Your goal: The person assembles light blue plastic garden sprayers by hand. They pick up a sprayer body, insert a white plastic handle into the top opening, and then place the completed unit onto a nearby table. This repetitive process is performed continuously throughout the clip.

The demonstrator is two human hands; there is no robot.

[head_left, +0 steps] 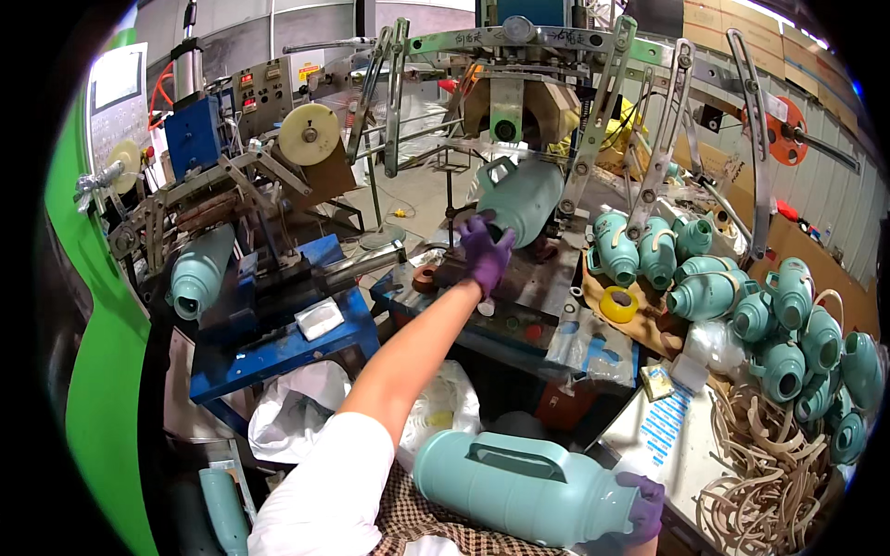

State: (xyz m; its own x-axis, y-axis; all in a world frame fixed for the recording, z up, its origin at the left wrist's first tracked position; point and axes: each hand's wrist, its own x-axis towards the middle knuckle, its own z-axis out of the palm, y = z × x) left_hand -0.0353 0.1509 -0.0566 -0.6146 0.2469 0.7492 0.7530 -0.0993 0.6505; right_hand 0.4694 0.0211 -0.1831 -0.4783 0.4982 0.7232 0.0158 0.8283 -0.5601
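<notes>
The purple-gloved right hand (642, 508) grips the near teal, handled cylindrical flask (519, 491); the purple-gloved left hand (488, 252) touches the far matching flask (530, 196), grip unclear.

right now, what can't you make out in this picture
All in the head view:
Mouth of the upper flask, by the machine: partly covered by the left hand.
Mouth of the near flask: covered by the right hand.
Right forearm: cut off by the lower edge.
Exact count of the heaped flasks on the right: they overlap one another.
</notes>
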